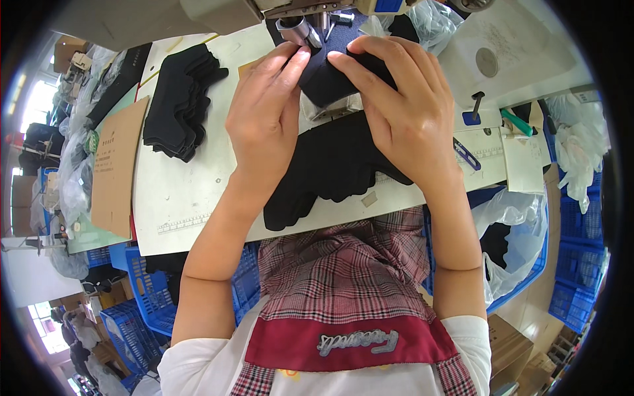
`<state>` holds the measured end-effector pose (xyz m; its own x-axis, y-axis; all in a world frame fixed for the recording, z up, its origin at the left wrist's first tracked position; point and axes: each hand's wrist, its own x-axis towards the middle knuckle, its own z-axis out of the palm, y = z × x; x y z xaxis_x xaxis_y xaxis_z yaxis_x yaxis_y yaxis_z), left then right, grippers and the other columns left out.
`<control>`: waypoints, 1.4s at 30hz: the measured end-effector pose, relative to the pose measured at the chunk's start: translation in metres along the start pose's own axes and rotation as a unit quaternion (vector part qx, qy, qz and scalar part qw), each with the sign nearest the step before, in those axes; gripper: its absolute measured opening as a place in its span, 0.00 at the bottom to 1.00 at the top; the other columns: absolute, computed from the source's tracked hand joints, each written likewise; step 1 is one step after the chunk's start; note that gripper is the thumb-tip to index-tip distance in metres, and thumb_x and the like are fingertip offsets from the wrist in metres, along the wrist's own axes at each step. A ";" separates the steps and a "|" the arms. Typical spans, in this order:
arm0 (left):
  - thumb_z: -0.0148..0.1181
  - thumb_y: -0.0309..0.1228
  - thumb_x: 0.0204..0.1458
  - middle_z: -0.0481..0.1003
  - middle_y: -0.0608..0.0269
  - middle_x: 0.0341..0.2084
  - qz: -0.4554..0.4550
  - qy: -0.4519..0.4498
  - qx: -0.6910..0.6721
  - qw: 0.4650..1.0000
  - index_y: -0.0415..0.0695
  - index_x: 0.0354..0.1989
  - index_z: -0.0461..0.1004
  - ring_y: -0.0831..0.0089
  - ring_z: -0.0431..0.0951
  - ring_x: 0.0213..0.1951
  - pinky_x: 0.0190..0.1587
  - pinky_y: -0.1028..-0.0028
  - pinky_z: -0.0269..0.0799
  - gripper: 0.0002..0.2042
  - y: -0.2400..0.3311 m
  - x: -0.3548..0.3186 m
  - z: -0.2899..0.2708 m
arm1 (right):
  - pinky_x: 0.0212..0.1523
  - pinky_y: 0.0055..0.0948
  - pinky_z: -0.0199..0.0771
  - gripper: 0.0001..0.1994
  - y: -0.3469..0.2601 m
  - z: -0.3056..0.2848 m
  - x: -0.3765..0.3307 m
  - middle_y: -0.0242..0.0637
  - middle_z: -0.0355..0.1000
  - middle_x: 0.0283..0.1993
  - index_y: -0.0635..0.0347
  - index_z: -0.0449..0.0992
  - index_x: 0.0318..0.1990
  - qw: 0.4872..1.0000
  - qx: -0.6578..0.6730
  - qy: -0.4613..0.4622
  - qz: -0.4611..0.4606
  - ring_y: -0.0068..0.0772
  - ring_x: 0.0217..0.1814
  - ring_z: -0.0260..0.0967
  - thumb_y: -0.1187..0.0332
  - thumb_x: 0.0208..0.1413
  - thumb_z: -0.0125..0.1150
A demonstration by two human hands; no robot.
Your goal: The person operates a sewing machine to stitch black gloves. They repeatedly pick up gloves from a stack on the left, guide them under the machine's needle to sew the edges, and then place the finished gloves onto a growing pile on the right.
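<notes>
A dark navy fabric piece (325, 82) lies under the needle area of a sewing machine (323, 23) at the top. My left hand (267, 109) closes its fingertips on the piece's left edge, right beside the metal presser parts. From the other side my right hand (413, 109) grips the same piece, thumb and forefinger pressed on it near the needle; its other fingers curl out of sight. Beneath my wrists a stack of black cut fabric pieces (340, 155) spreads over the white table. Another stack of black cut pieces (181, 99) rests to the left.
The white worktable (175, 198) carries printed ruler strips. A purple cutter (467, 155) and a green-handled tool (516, 123) lie at right. A cardboard sheet (117, 168) leans at left. Blue baskets (148, 290) and a plastic-lined blue bin (522, 221) stand below the table.
</notes>
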<state>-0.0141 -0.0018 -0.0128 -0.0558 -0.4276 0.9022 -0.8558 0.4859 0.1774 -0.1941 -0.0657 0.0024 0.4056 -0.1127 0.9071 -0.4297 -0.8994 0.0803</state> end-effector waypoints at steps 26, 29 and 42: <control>0.65 0.17 0.52 0.82 0.53 0.35 0.019 0.037 0.083 0.996 0.37 0.40 0.80 0.64 0.84 0.35 0.39 0.75 0.78 0.08 -0.001 0.005 0.011 | 0.47 0.34 0.78 0.12 0.005 0.018 -0.005 0.34 0.79 0.43 0.60 0.83 0.37 0.995 -0.006 0.095 -0.014 0.37 0.45 0.78 0.77 0.41 0.66; 0.64 0.18 0.52 0.82 0.54 0.35 0.019 0.038 0.090 0.995 0.37 0.39 0.80 0.64 0.83 0.34 0.38 0.75 0.78 0.07 -0.004 0.005 0.013 | 0.44 0.33 0.79 0.10 0.010 0.022 -0.004 0.33 0.79 0.42 0.60 0.81 0.37 0.995 0.010 0.101 -0.009 0.38 0.44 0.78 0.77 0.44 0.67; 0.62 0.19 0.46 0.81 0.55 0.36 -0.012 -0.010 0.125 0.992 0.35 0.36 0.80 0.58 0.81 0.35 0.38 0.66 0.78 0.08 -0.006 0.015 0.011 | 0.33 0.36 0.77 0.04 0.014 0.025 0.008 0.42 0.74 0.33 0.64 0.77 0.30 0.991 0.088 0.086 0.061 0.46 0.33 0.75 0.79 0.47 0.66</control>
<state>-0.0158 -0.0194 -0.0047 -0.0411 -0.4526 0.8908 -0.9574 0.2728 0.0945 -0.1769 -0.0898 0.0001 0.2085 -0.1648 0.9640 -0.3139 -0.9448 -0.0936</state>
